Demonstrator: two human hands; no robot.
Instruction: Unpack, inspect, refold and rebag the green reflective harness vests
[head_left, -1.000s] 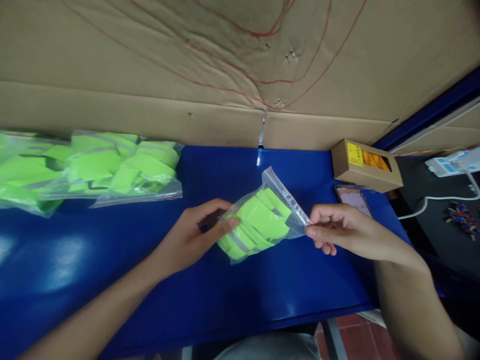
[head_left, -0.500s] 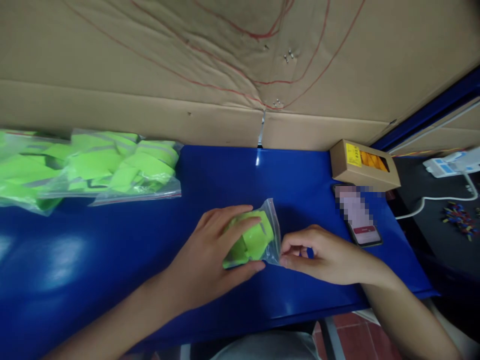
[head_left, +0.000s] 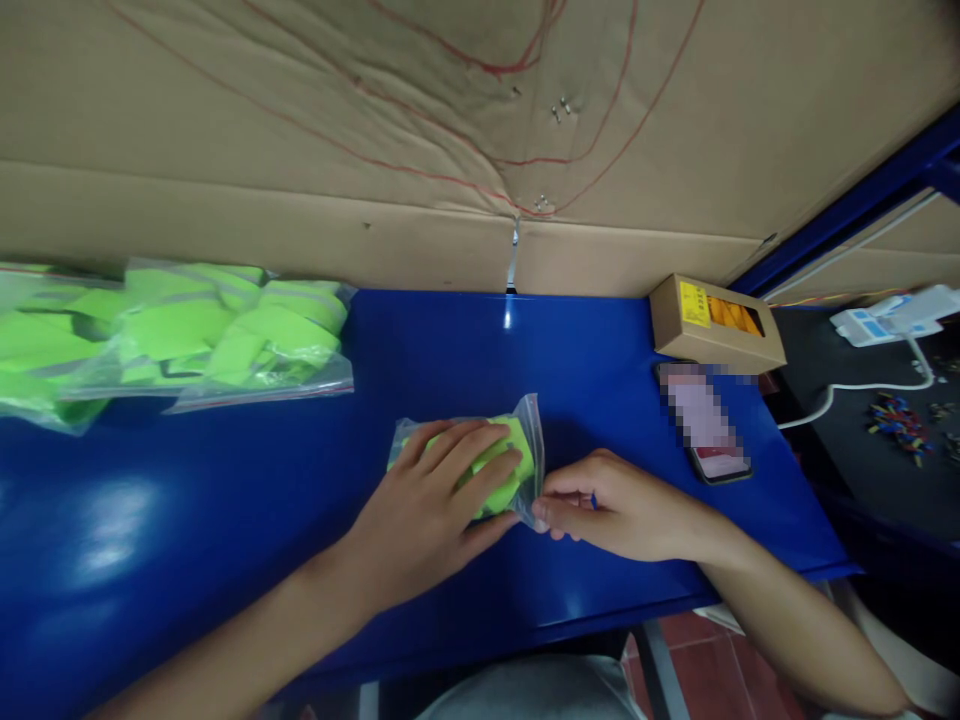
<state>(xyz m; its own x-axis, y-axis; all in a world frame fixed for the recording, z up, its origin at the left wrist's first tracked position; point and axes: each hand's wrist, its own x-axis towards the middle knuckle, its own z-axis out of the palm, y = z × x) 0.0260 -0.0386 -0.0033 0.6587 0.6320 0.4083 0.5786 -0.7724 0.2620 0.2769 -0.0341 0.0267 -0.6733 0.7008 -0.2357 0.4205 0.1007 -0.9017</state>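
Note:
A clear zip-lock bag (head_left: 533,440) with a folded bright green fabric piece (head_left: 517,436) inside lies on the blue table before me. My left hand (head_left: 442,490) rests over it, fingers curved across the top and thumb along the near side, gripping it against the table. Its fingers hide much of the green fabric. At the bag's right end, near the lower corner of the zip edge, my right hand (head_left: 600,505) pinches the plastic between thumb and fingers.
Several clear bags of green fabric with grey stripes (head_left: 225,325) lie at the back left against the cardboard wall (head_left: 337,120). To the right are a phone (head_left: 705,425) and a cardboard box (head_left: 716,320) with orange contents. A white power strip (head_left: 892,315) is beyond.
My left hand has settled further over the bag, with its fingers lower on the fabric; the bag's left end now shows. My right hand stays at the zip edge. The view has shifted slightly.

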